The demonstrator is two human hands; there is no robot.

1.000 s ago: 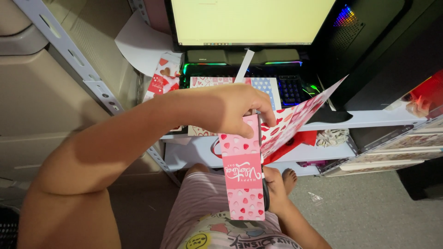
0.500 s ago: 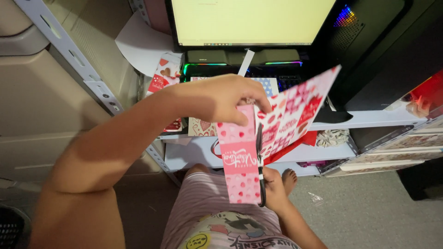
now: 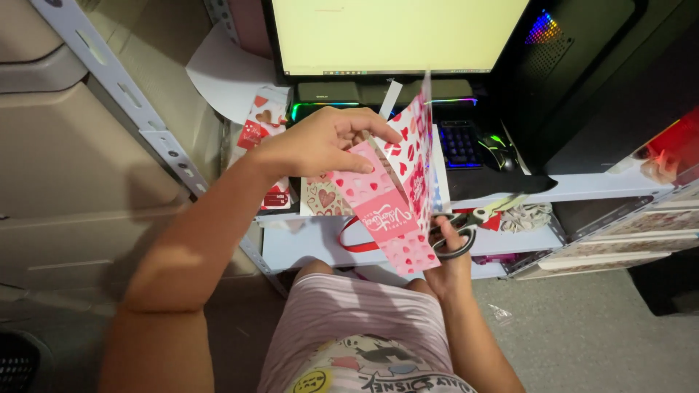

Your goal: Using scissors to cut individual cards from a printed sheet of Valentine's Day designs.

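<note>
My left hand [image 3: 320,142] pinches the top of a pink paper sheet [image 3: 386,211] printed with red and white hearts, holding it up in front of the desk. The sheet is folded, with one flap [image 3: 413,156] standing almost edge-on to the camera. My right hand [image 3: 453,251] is lower, partly hidden behind the sheet, with its fingers through the grey handles of a pair of scissors [image 3: 473,222]. The blades point up and to the right, beside the sheet's right edge.
A lit monitor [image 3: 397,33] stands at the back, with a backlit keyboard [image 3: 457,143] and mouse [image 3: 499,153] below it. More heart-patterned paper pieces [image 3: 258,120] lie on the left of the white desk [image 3: 597,188]. A metal shelf post [image 3: 131,109] runs diagonally at left.
My left hand has turned the heart-printed sheet, so its raised flap swung from wide and slanted to nearly edge-on. The scissors in my right hand have come into view at the right.
</note>
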